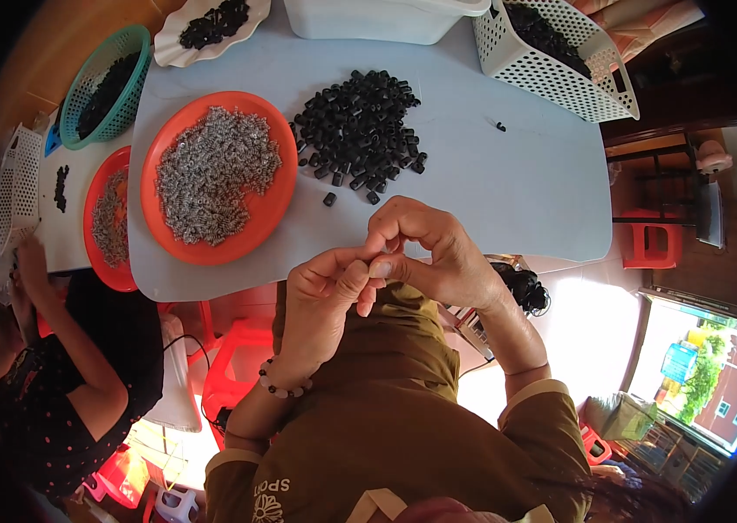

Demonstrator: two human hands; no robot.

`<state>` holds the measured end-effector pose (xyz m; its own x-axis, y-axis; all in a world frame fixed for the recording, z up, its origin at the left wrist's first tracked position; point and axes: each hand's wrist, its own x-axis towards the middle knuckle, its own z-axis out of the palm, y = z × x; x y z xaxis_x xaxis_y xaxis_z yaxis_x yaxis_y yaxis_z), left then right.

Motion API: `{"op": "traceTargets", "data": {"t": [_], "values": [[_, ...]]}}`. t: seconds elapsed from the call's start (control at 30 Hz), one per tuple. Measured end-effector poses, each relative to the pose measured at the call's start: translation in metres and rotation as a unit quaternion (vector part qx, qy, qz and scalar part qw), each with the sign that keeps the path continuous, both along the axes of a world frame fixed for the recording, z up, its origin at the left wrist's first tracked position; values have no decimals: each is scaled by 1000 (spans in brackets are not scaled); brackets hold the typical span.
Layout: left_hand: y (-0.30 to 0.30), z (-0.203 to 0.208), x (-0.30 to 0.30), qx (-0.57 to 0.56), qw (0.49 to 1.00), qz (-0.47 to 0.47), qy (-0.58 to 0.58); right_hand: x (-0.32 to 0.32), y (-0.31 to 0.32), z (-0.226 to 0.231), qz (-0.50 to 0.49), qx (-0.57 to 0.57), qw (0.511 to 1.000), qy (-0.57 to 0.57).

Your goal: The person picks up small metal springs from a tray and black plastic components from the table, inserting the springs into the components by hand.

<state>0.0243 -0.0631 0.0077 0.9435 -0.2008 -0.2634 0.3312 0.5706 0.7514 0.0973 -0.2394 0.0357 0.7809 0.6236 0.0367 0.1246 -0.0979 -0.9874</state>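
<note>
My left hand [330, 292] and my right hand [425, 253] meet just off the near edge of the table, thumbs and forefingers pinched together. Whatever lies between the fingertips is too small and too covered to name. Beyond them a heap of small black cylindrical parts [355, 131] is spread on the table, a few lying loose on its near side. To the left, an orange-red oval plate [285, 166] holds a mass of small silvery metal pieces [211, 174] that look like springs.
A white perforated basket [552, 83] with black parts stands at the far right, a white tub [377, 22] at the back. Far left are a scalloped white dish [175, 45], a teal basket [77, 100] and a second red plate [94, 205]. A co-worker [63, 375] sits at left.
</note>
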Motion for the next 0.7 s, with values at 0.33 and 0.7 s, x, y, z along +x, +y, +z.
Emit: {"op": "traceTargets", "data": {"t": [0.33, 0.7], "values": [[2, 1, 5, -113, 991, 21, 74, 116, -43, -41, -270, -198, 920, -202], [8, -9, 3, -12, 997, 67, 27, 139, -32, -57, -261, -304, 876, -270]]}}
